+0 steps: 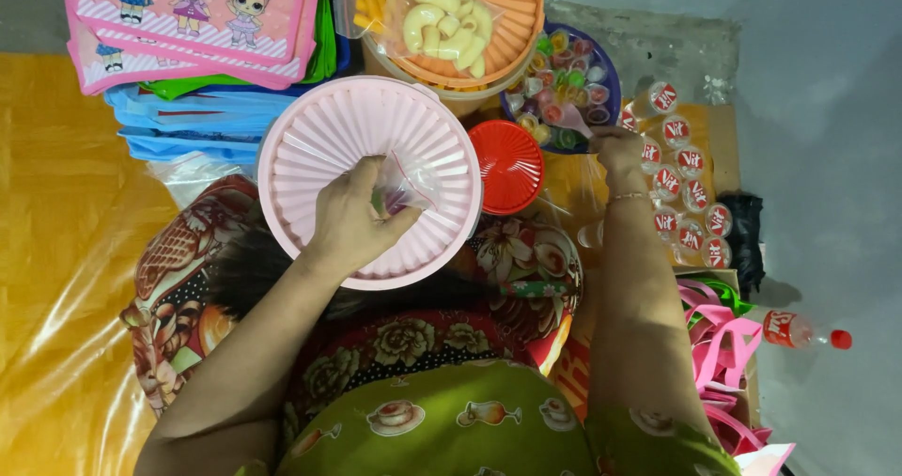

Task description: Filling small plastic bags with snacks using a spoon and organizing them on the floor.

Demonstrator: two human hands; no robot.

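Left hand (352, 218) pinches a small clear plastic bag (409, 189) over the pink ribbed basin (291, 156), right hand (620, 149) closed on something unclear at the jelly-cup bowl's (601, 67) near rim; risk: the loosely pinched bag may slip, spilling contents.

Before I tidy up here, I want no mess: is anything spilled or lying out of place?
One small bottle lies on its side on the floor at the right, apart from the upright bottles. Nothing looks spilled.
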